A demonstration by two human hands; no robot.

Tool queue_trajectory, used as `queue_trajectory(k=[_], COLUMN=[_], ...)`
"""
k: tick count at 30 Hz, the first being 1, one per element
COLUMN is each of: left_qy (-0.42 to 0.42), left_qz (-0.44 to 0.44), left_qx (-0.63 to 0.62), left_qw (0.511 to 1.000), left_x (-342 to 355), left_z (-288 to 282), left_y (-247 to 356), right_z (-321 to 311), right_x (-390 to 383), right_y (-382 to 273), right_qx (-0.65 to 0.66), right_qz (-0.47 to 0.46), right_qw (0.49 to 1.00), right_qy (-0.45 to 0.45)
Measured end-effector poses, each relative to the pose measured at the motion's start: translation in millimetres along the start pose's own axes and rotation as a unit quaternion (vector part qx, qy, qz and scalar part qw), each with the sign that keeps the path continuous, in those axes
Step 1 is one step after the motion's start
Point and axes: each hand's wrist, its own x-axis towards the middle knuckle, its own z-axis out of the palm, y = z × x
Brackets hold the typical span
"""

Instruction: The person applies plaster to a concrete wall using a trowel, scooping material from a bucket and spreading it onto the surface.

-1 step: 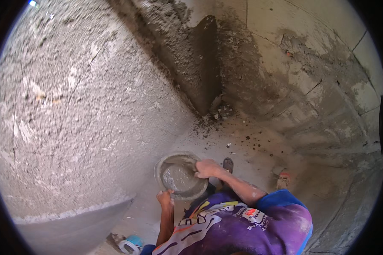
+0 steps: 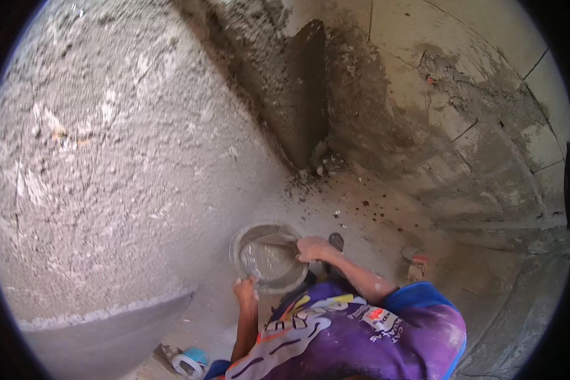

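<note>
A round bucket [image 2: 236, 261] with wet grey mortar [image 2: 267, 263] inside stands on the floor close to my body. My left hand [image 2: 244, 288] is closed on its near left rim. At the right side of the bucket, my right hand [image 2: 313, 249] is wrapped round the handle of a trowel. The grey, mortar-coated trowel blade [image 2: 277, 239] points left across the far part of the bucket, over the mortar. My fingers hide the handle.
A rough plastered wall [image 2: 126, 164] rises on the left. Dark wet mortar [image 2: 307, 95] covers the far corner, with crumbs scattered on the floor below. A blue and white roll-like object [image 2: 191, 362] lies at lower left. Sandalled feet [image 2: 417, 265] stand right of the bucket.
My right hand has shifted slightly right, and the trowel blade shows more plainly above the mortar. My left hand stays on the bucket's rim.
</note>
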Motion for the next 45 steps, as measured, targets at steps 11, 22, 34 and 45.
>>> queue_trajectory(k=[11, 22, 34, 45], left_qy=[-0.203, -0.143, -0.086, 0.038], left_qz=[0.147, 0.079, 0.116, 0.057], left_qx=[-0.034, 0.030, -0.047, -0.131], left_qw=[0.968, 0.986, 0.988, 0.989], left_x=[9, 9, 14, -51], left_z=[37, 31, 15, 27], left_y=[13, 34, -2, -11], right_z=[76, -33, -165, -18], right_x=[2, -113, 102, -6], right_y=[56, 31, 81, 25], right_qx=[0.568, 0.820, 0.181, -0.085], right_qz=[0.124, -0.251, 0.129, -0.005], right_qw=[0.799, 0.482, 0.770, 0.991], right_qy=[-0.152, 0.180, 0.598, -0.106])
